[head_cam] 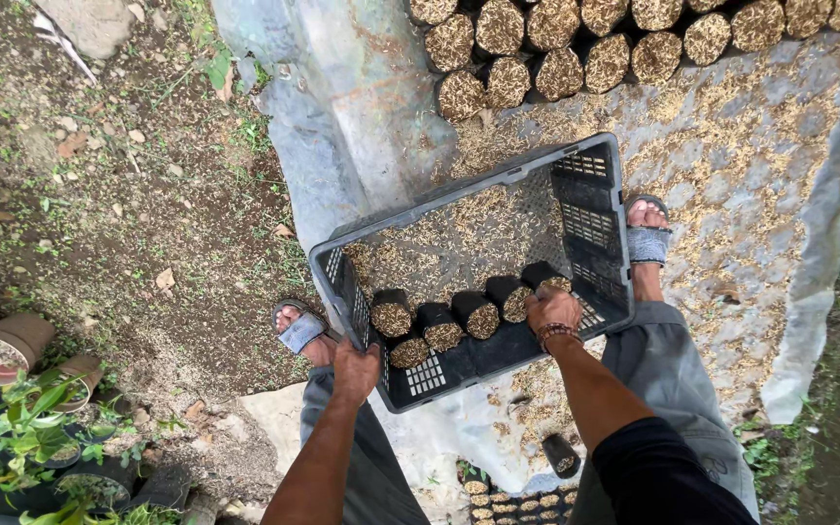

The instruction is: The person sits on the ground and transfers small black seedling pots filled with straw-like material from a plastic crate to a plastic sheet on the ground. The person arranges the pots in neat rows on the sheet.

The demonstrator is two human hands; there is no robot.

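A dark grey plastic crate (pixel 590 228) is held tilted in front of me over a plastic sheet. My left hand (pixel 355 369) grips its near left corner. My right hand (pixel 553 311) reaches inside at the near right and touches a black planting bag filled with husk (pixel 548 280). Several more filled black bags (pixel 439 326) lie in a row along the crate's near side. Loose husk covers the crate's floor. My sandalled feet (pixel 646 233) stand on either side of the crate.
Rows of filled black bags (pixel 576 49) stand at the top on a grey plastic sheet (pixel 342 107) scattered with husk. More bags (pixel 507 501) sit by my legs. Bare soil lies to the left, with potted plants (pixel 12 428) at the lower left.
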